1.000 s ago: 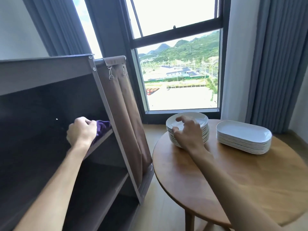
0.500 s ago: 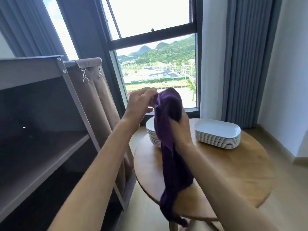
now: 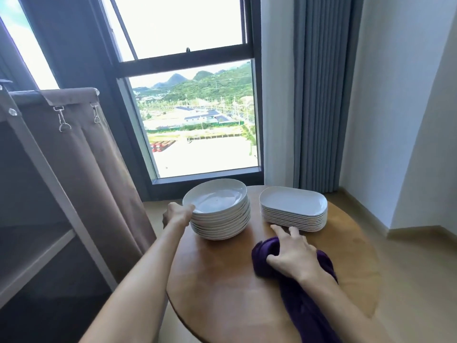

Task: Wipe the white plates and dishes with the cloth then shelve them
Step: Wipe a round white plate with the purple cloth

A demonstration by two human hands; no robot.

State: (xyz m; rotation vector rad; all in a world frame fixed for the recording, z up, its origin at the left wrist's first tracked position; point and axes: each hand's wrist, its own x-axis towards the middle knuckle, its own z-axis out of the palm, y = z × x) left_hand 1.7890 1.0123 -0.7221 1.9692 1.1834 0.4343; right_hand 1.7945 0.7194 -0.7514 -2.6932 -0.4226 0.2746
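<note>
A round wooden counter (image 3: pixel 222 280) stands by a window (image 3: pixel 197 115) (shelf unit (image 3: pixel 37 243) at nine o'clock). The left hand (image 3: pixel 176 215) grips the round plate stack (image 3: pixel 218 210) at its rim; the right hand (image 3: pixel 291 253), fingers loosely spread, presses the purple cloth (image 3: pixel 304 293).

Round plate stack (image 3: pixel 218 214) at the left grip (image 3: pixel 177 215), oblong dish stack (image 3: pixel 293 210) just beyond the right grip (image 3: pixel 291 256), cloth (image 3: pixel 304 288) beneath it, all on the counter (image 3: pixel 222 280).
</note>
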